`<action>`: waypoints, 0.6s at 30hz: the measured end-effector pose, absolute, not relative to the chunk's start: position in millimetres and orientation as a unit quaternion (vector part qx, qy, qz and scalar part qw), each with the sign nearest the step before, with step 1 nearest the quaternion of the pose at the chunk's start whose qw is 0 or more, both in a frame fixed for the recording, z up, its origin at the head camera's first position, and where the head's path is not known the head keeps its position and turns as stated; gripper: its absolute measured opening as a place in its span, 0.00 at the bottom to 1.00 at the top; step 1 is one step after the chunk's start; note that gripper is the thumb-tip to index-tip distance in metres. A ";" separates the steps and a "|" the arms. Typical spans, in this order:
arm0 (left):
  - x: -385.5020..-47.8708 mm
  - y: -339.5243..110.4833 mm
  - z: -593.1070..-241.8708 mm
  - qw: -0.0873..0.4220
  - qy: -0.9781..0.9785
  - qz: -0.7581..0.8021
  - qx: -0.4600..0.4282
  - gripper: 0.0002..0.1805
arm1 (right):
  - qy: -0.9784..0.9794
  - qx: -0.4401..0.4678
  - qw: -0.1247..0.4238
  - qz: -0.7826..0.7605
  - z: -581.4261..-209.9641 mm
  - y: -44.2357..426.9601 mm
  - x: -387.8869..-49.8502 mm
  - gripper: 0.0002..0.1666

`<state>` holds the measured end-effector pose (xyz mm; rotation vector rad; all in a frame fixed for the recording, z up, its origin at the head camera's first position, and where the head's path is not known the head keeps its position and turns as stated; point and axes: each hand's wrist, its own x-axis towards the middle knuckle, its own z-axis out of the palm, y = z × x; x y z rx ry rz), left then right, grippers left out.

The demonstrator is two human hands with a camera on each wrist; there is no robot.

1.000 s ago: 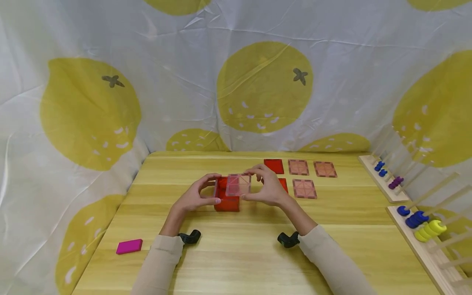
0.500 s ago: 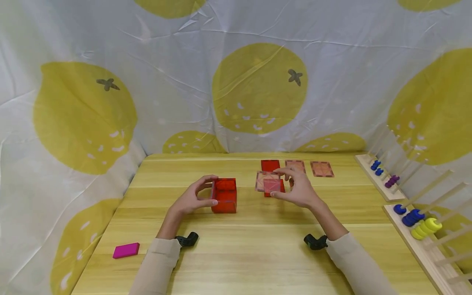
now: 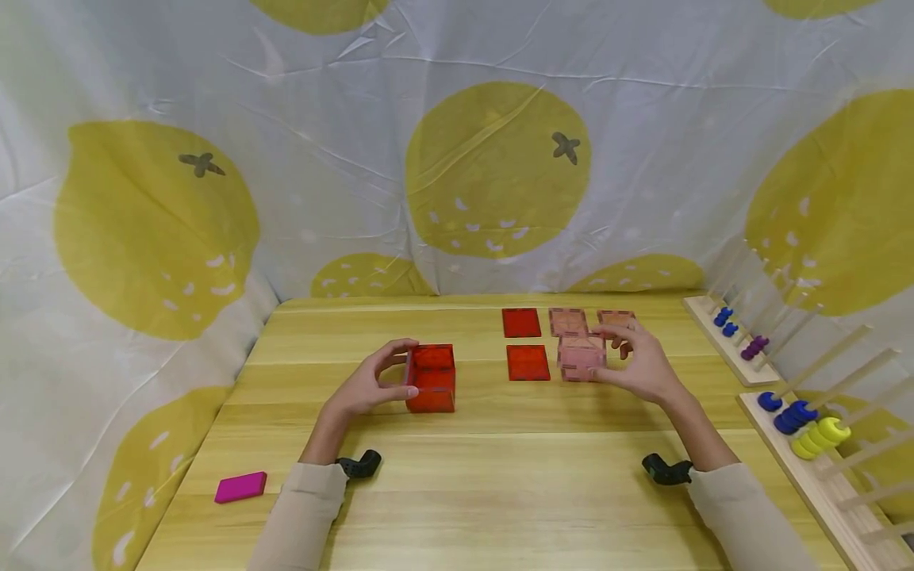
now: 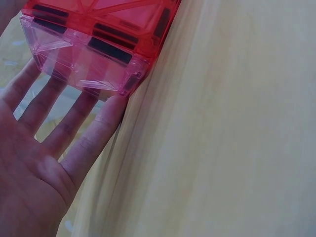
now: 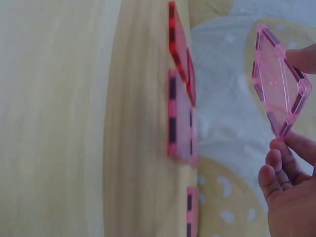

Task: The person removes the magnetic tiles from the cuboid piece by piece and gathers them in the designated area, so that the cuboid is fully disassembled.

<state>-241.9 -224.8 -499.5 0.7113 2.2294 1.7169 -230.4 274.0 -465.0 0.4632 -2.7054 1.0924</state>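
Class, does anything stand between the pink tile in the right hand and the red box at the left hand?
Between the held pink tile and the red box, one red tile lies flat; nothing upright shows there.

A creased, grey-white fabric curtain [image 3: 328, 159], printed with large yellow lemons [image 3: 500, 170] bearing dark grey stem marks [image 3: 566, 148], hangs beyond the far, left and right edges of a yellowish wood-grained table [image 3: 500, 492], its surface palest toward the near edge
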 end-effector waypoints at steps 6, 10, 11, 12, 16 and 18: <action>-240.3 -225.0 -498.5 0.120 0.763 0.587 0.243 0.41 | -0.922 0.134 0.093 0.351 -472.0 302.1 -225.9 0.37; -239.9 -225.2 -497.4 0.119 0.762 0.589 0.242 0.41 | -0.925 0.122 0.089 0.348 -476.9 319.7 -223.8 0.38; -240.0 -225.3 -497.3 0.119 0.762 0.589 0.242 0.41 | -0.926 0.119 0.088 0.347 -478.3 323.8 -223.2 0.38; -240.2 -225.3 -497.3 0.119 0.761 0.590 0.242 0.41 | -0.926 0.117 0.086 0.348 -479.9 327.8 -222.8 0.39; -241.7 -224.7 -497.9 0.120 0.760 0.592 0.242 0.41 | -0.928 0.111 0.080 0.346 -486.4 341.7 -221.9 0.40; -242.4 -224.1 -498.6 0.121 0.760 0.591 0.242 0.41 | -0.929 0.108 0.075 0.346 -489.7 348.1 -221.6 0.40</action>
